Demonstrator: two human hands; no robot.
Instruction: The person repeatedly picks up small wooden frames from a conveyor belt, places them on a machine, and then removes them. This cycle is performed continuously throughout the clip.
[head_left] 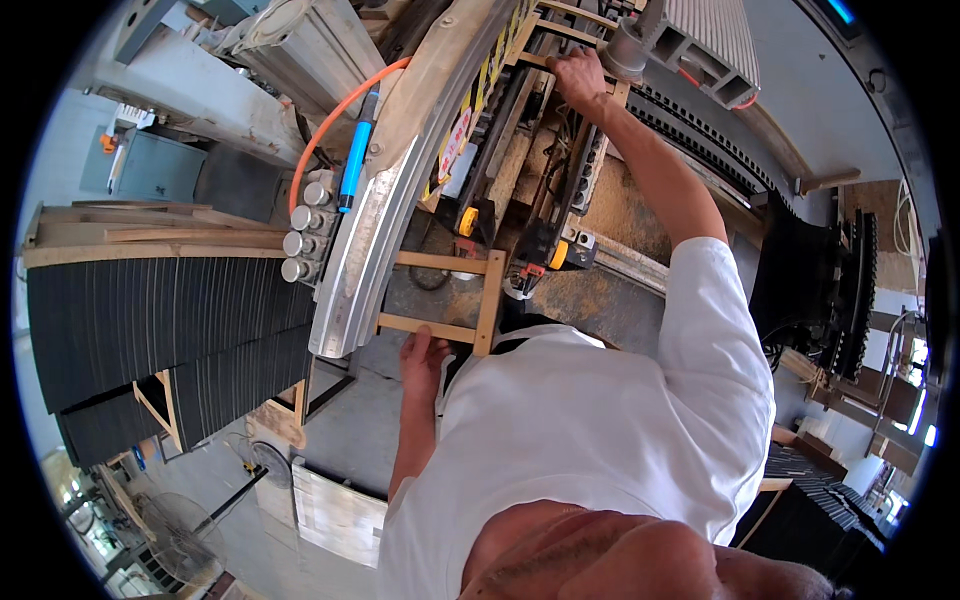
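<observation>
A light wooden frame juts from under the long metal beam toward my body. My left hand is closed on its near bar, fingers curled at the edge. My right arm reaches far over the machine bed. There my right hand grips the corner of another wooden frame, close beside a round metal cylinder; its fingertips are partly hidden. Between the hands run rails with a yellow knob on one and a second yellow knob on the other.
The metal beam slants along the machine's left side, with a blue tube and an orange hose next to it. Stacked black panels stand at left. Sawdust lies beneath the rails. A fan stands lower left.
</observation>
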